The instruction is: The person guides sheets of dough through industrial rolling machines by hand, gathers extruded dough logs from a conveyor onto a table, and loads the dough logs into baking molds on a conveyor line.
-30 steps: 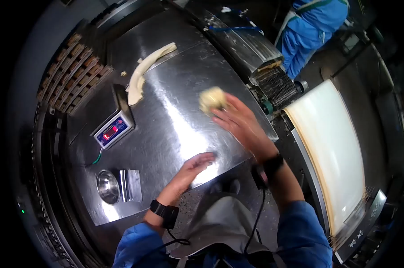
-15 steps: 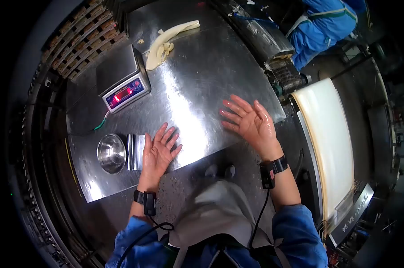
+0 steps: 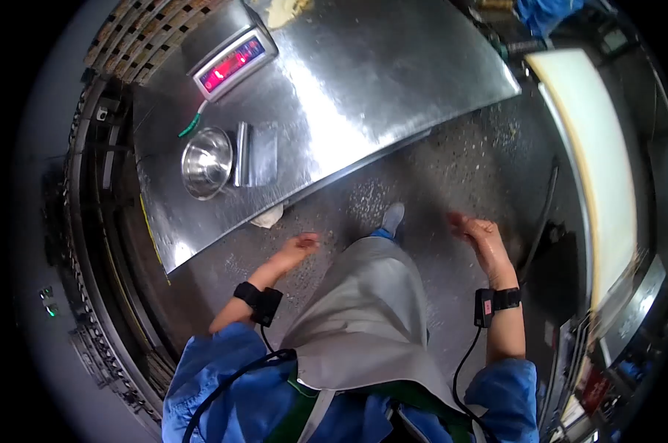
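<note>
Since half a second ago both hands have dropped back from the steel table (image 3: pixel 393 74), where they were held palm up with fingers fanned; the left hand (image 3: pixel 298 249) is now over the floor just off the table's near edge, fingers loosely curled and close together; the right hand (image 3: pixel 485 240) is farther out from that edge, fingers slack and half bent, the tips blurred; each wrist wears a black strap with a boxy module, and the grey apron (image 3: pixel 363 317) falls in soft folds between the forearms.

On the table's near left part sits a round, mirror-bright metal bowl (image 3: pixel 207 164); just beside it a scraper (image 3: pixel 256 153) lies flat, a plain steel blade with a cylindrical handle; something pale pokes out beneath the table's near edge, and I can't tell what it is; farther up the table's left side stands the scale (image 3: pixel 235 63), its blue panel glowing with red digits, a green-wrapped cord trailing from it; the dough (image 3: pixel 283 11), cream-coloured and soft-looking, lies past the scale toward the table's far side, well apart from both hands and cut by the top of my view, though its whole strip showed before; right of the table stretches a long, smooth white panel (image 3: pixel 600 162) with a yellowish-brown edge.
</note>
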Motion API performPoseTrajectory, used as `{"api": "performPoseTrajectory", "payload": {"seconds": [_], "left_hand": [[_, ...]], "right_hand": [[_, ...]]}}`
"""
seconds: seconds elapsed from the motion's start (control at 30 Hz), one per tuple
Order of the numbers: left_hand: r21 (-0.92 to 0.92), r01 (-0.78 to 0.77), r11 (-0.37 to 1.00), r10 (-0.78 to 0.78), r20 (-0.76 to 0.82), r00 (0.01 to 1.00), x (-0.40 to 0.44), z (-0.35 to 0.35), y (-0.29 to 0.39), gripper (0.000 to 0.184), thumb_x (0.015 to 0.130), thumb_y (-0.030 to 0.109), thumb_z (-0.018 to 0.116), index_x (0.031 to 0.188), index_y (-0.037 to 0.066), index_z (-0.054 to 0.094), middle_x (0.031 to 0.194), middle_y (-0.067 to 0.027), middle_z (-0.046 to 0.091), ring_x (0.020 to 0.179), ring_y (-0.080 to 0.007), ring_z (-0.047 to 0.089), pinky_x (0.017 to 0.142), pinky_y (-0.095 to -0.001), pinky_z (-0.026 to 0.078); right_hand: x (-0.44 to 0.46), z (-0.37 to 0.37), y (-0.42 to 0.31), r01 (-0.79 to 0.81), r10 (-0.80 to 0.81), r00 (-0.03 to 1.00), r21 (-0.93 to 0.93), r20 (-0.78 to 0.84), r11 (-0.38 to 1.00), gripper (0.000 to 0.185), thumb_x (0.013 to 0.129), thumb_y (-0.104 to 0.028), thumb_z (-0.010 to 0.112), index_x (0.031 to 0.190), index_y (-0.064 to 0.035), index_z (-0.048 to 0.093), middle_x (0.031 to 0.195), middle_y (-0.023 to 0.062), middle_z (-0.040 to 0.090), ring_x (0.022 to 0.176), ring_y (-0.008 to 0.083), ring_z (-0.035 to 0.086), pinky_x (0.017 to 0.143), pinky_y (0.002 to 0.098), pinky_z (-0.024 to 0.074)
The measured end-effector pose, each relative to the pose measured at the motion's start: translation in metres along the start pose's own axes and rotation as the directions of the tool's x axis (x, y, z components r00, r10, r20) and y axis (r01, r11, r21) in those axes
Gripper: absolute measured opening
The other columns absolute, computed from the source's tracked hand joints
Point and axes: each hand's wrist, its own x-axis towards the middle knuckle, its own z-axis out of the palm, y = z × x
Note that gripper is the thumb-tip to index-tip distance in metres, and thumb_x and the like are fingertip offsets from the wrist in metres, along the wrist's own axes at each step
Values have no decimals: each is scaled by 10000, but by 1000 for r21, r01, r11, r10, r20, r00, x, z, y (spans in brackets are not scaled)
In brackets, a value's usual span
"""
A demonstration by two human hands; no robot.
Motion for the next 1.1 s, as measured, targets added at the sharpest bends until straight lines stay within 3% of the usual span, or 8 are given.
{"api": "performPoseTrajectory", "payload": {"seconds": [0.2, 0.33, 0.57, 0.8, 0.83, 0.93, 1.03, 1.1], "left_hand": [[-88, 265, 960, -278, -208, 938, -17, -18, -76, 448, 885, 236, 609, 1308, 127, 513, 1218, -21, 586, 1121, -161, 517, 891, -354, 429], [-71, 252, 965, -262, -314, 912, 10, -53, -138, 548, 855, 236, 646, 1357, 122, 458, 1227, -48, 578, 1085, -196, 533, 898, -427, 443], [-240, 311, 920, -390, -469, 792, 116, -150, -260, 695, 798, 199, 701, 1398, 112, 360, 1222, -81, 540, 1030, -236, 561, 823, -476, 490], [-233, 286, 930, -349, -304, 887, 199, -256, -362, 712, 785, 179, 709, 1408, 245, 369, 1413, -115, 362, 1151, -284, 487, 777, -478, 522], [148, 266, 952, -202, -345, 917, 212, -269, -383, 723, 778, 172, 713, 1408, 275, 372, 1468, -115, 259, 1190, -302, 452, 769, -489, 524], [393, 176, 903, -69, -273, 960, 231, -283, -402, 728, 767, 180, 712, 1409, 284, 386, 1553, -89, -51, 1256, -340, 379, 790, -489, 526], [670, 156, 726, 76, -304, 950, 261, -304, -444, 659, 790, 245, 687, 1393, 246, 421, 1526, -161, 162, 1242, -332, 416, 834, -420, 517], [458, 140, 878, 13, -313, 950, 270, -304, -449, 668, 802, 322, 667, 1393, 137, 416, 1347, -216, 463, 1180, -308, 511, 849, -344, 500]], "right_hand": [[-65, 18, 159, 16, -3, 986, 78, -167, 997, 412, 816, -64, 591, 1224, -7, 588, 1195, 113, 620, 1102, 220, 568, 926, 321, 450], [-103, 55, 242, -204, 275, 931, 285, -239, 937, 412, 850, -113, 604, 1250, -31, 555, 1244, 115, 580, 1106, 233, 568, 936, 344, 450], [-94, 133, 340, -315, 448, 857, 429, -255, 847, 357, 870, -143, 621, 1208, -38, 578, 1152, 84, 622, 1054, 194, 591, 867, 318, 472], [-23, 223, 385, -232, 408, 871, 503, -273, 832, 297, 896, -98, 571, 1181, -15, 579, 1133, 97, 621, 1025, 190, 595, 875, 323, 464], [-19, 235, 386, -232, 411, 867, 503, -280, 832, 297, 896, -98, 571, 1181, -15, 579, 1133, 97, 621, 1025, 190, 595, 875, 323, 464], [-13, 259, 387, -246, 389, 885, 453, -255, 857, 291, 895, -92, 575, 1177, -18, 581, 1135, 94, 622, 1032, 194, 594, 875, 329, 465], [-13, 274, 391, -251, 378, 892, 424, -248, 870, 294, 889, -75, 577, 1178, -22, 581, 1131, 91, 626, 1036, 198, 591, 882, 335, 462], [-13, 277, 393, -265, 397, 883, 432, -251, 862, 300, 881, -60, 583, 1178, -23, 581, 1125, 88, 631, 1034, 196, 591, 877, 331, 458]]}}
